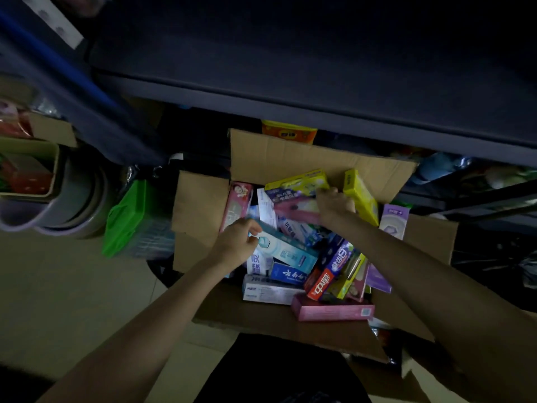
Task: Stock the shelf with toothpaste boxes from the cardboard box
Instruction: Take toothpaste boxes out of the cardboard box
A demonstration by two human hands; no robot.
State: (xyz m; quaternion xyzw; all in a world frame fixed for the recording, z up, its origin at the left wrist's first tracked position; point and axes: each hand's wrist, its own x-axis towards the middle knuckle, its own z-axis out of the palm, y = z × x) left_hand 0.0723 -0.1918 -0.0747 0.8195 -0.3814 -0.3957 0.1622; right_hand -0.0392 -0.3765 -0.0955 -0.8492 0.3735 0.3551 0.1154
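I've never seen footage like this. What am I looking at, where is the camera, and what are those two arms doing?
No machine here: a person wears a camera on their head, so the single picture looks forward and down along their own arms. Below them an open cardboard box stands on the floor, full of jumbled toothpaste boxes. The left hand grips a teal and white toothpaste box near its end. The right hand reaches deeper and lies on a pink box beside a yellow box; whether it truly holds the pink one is hard to tell. Above hangs the dark shelf that is to be stocked. A green bag sits to the left.
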